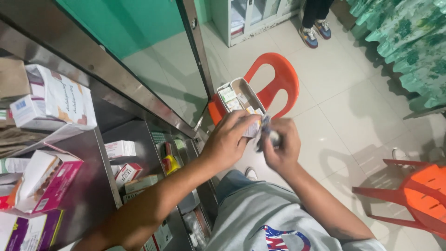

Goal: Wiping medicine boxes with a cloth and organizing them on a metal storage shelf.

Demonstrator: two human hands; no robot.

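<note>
Floor: pale tiles [353,111], open to your right.
Shelf: steel unit [88,186], boxes crowding its edge.
Chair: orange seat [278,79] carries a grey tray [241,90].
Left hand [227,139]: pinches a small white box [253,128], over the tray's near corner.
Right hand [281,148]: clenched round a crumpled foil strip [265,128].

Glossy foil of a blister strip [265,128] crinkles between my left hand [227,142] and right hand [281,148], next to a small matt paper card [252,128]. Under them, a smooth white plastic tray [241,86] sits on a shiny orange plastic chair [278,76]. The shelf [88,195] beside me is brushed metal, dull sheen. Cardboard boxes [46,181], matt and printed. Floor tiles [344,107] gleam, polished. My shirt [265,218] is soft grey cotton.
</note>
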